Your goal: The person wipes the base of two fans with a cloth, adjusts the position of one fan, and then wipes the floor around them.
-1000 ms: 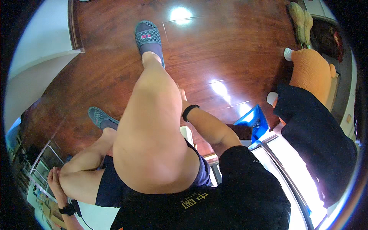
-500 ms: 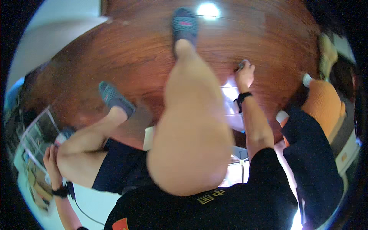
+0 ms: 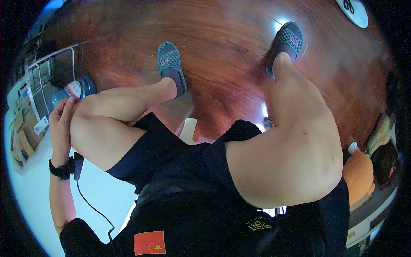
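Observation:
My left hand (image 3: 63, 115) rests against the outer side of my bent left knee (image 3: 83, 113), its fingers extended along the skin and holding nothing. A black band (image 3: 61, 169) is around that wrist, and a dark device (image 3: 78, 166) with a thin black cord (image 3: 92, 205) lies beside it. My right hand is out of view, hidden behind or below my raised right thigh (image 3: 287, 167). Patterned slippers over dark socks are on both feet: the left slipper (image 3: 170, 62) and the right slipper (image 3: 291, 38) stand on the brown wood-patterned floor (image 3: 222, 55).
Beyond my left knee lies a large blue water jug (image 3: 85, 85), next to a white metal rack (image 3: 51, 53) and cardboard (image 3: 28, 132). A pale chair-like part (image 3: 188, 130) shows between my thighs. An orange shape (image 3: 359, 171) is at right; a white round object (image 3: 354, 13) lies far right.
My right hand, which held a small dark thing over the floor, has gone out of view. My right leg has swung right, and the view has shifted. My left hand stays at the knee.

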`<state>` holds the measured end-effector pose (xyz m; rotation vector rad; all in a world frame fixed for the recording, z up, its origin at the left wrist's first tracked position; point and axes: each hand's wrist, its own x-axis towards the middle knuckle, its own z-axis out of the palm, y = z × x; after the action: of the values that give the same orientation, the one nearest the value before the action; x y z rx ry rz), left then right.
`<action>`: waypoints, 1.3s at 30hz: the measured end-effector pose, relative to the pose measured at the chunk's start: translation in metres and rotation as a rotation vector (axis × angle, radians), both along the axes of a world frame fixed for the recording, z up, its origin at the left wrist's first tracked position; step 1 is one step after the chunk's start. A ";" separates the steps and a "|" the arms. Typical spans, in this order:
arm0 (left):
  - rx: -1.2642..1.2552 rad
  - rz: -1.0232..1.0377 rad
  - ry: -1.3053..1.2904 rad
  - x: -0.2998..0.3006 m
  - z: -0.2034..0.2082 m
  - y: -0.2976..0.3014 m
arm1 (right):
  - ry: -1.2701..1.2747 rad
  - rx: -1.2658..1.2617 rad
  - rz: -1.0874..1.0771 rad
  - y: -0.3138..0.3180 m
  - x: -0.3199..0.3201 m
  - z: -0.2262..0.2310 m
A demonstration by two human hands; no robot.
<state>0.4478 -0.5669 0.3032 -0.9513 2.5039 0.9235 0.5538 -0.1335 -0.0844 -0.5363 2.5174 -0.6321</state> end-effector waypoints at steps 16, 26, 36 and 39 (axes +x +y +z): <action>0.065 -0.026 -0.089 0.003 -0.011 -0.025 | 0.036 0.064 0.083 -0.042 -0.058 -0.009; 0.084 -0.024 -0.084 0.011 -0.005 -0.033 | -0.319 -0.056 0.097 0.063 0.034 -0.007; 0.081 -0.041 -0.079 0.004 -0.008 -0.025 | 0.311 -0.181 -0.378 -0.027 -0.133 -0.024; 0.060 -0.014 -0.104 0.003 -0.005 -0.021 | 0.084 0.080 0.004 -0.054 -0.127 -0.011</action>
<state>0.4507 -0.5883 0.2984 -0.9367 2.3801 0.9158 0.4271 -0.1870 -0.0956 -0.5495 2.6067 -0.5149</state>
